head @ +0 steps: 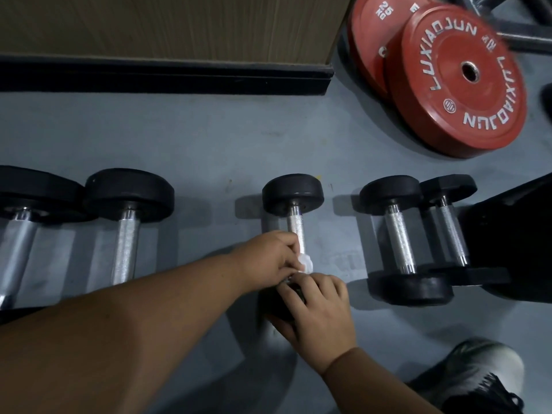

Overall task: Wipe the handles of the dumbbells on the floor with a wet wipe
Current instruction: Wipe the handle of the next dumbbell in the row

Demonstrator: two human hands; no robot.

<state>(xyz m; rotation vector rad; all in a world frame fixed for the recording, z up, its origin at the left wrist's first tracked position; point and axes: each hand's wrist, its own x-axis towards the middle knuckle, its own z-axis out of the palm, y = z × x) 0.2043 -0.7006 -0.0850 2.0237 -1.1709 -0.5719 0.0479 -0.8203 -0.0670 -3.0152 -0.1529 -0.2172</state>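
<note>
the middle dumbbell (294, 204) lies on the grey floor (194, 138) with its handle running away from the person, and everything else is placed from it. the left hand (268, 258) reaches in from the left and has its fingers curled around the near part of the knurled handle (296, 227), pinching a crumpled white wet wipe (307, 262) against the metal. the right hand (321, 312) sits just nearer, fingers bent over the dumbbell's near black head, which is mostly hidden beneath it. the far head is round, black and uncovered. to the right of this dumbbell lie two smaller dumbbells (400, 240) side by side, nearly touching each other, beside a dark bench base (513, 234). to its left lie two larger dumbbells (128, 222), the outer one cut by the frame edge. beyond it and to the right, two red weight plates (454, 82) lean overlapping. straight beyond it runs a black skirting under a wood-toned wall (164, 25). a shoe (484, 377) shows near and to the right.
</note>
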